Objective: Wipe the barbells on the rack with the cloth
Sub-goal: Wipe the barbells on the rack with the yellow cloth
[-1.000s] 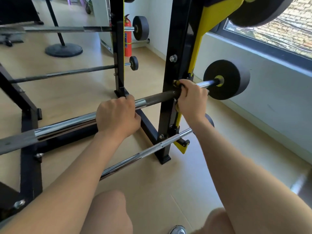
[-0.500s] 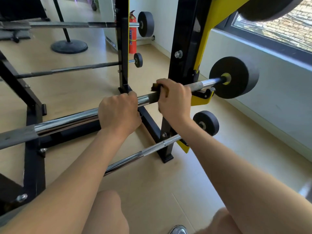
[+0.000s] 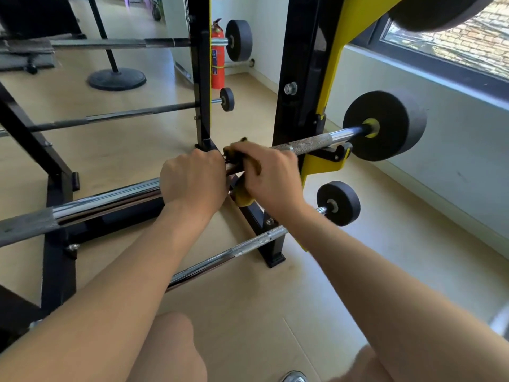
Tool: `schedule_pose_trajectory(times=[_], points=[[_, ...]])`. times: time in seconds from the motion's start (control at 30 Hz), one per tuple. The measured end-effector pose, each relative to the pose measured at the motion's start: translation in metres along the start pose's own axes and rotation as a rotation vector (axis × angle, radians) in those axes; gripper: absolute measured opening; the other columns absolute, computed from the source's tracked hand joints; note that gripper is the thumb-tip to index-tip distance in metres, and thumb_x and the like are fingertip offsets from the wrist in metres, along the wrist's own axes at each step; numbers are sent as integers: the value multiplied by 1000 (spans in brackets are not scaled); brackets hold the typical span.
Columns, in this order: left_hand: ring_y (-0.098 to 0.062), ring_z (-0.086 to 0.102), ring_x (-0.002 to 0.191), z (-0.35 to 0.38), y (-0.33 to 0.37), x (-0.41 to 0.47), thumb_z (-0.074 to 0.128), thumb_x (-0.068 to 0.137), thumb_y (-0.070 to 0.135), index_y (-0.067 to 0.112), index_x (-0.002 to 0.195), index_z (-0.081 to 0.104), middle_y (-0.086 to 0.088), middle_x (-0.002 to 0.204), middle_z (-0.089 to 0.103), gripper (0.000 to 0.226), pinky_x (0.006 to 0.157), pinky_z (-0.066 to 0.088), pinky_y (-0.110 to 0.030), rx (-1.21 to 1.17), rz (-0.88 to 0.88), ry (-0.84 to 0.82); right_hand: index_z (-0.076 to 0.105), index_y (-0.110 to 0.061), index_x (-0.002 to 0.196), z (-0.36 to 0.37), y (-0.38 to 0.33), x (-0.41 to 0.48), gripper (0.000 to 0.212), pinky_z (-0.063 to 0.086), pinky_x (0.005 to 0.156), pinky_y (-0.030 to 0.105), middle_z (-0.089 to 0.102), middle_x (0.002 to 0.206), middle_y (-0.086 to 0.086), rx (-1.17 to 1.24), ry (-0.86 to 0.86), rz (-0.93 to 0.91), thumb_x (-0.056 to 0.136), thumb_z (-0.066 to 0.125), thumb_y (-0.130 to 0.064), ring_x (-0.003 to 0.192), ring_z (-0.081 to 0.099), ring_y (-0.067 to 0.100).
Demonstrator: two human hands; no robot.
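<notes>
Here's the barbell (image 3: pixel 311 143), lying across the rack's yellow hook (image 3: pixel 322 162) just right of the black upright (image 3: pixel 297 64). Its black weight disc (image 3: pixel 391 125) sits out beyond that, toward the wall. The cloth (image 3: pixel 243 198), yellow with dark patches, is wrapped on the bar just left of the upright, and a fold hangs below. The right hand (image 3: pixel 271 172) has its fingers curled over the cloth and round the bar. Just beside it, on the side away from the upright, the left hand (image 3: pixel 194 179) has its fingers closed on bare chrome, steadying. So we're mid-wipe on this middle bar, I'd say, the two hands nearly meeting. Next, by my reading, the cloth needs to cover the rest of the shaft. Either the left hand gives way, or the right reverses toward the knurled stretch by the upright. Below and in front of the upright a thinner barbell (image 3: pixel 248 248) waits, and another bar (image 3: pixel 137 115) hangs on the frame behind.
</notes>
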State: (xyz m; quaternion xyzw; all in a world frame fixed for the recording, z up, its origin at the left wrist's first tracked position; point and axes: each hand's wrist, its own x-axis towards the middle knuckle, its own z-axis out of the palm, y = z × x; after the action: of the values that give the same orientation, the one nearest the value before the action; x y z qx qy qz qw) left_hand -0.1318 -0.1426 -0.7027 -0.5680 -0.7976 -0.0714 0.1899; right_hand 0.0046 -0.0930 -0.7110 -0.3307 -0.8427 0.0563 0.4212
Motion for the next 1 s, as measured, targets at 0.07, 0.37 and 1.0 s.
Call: schedule_pose_trajectory(times=[0.07, 0.37, 1.0], points=[[-29, 53, 65, -2, 0, 3, 63, 98, 44, 20, 99, 70, -5, 76, 58, 25, 58, 36, -33, -25, 2, -24, 79, -14, 117, -16, 24, 5, 30, 43, 81, 2, 78, 89, -4, -100, 88, 94, 97, 60, -3, 72, 61, 1], [-28, 50, 74, -11, -3, 15, 66, 91, 50, 19, 106, 67, -7, 91, 64, 34, 65, 38, -35, -122, 1, -180, 77, -14, 119, -3, 7, -3, 31, 58, 86, 29, 80, 103, -2, -12, 26, -14, 97, 59, -3, 89, 74, 15], [-25, 55, 69, -4, -12, 11, 64, 86, 43, 23, 98, 64, 1, 83, 58, 24, 59, 36, -32, -146, 97, -174, 74, -15, 124, -13, 24, -5, 27, 59, 85, 22, 78, 103, -3, -81, 269, 304, 104, 58, -8, 89, 73, 11]])
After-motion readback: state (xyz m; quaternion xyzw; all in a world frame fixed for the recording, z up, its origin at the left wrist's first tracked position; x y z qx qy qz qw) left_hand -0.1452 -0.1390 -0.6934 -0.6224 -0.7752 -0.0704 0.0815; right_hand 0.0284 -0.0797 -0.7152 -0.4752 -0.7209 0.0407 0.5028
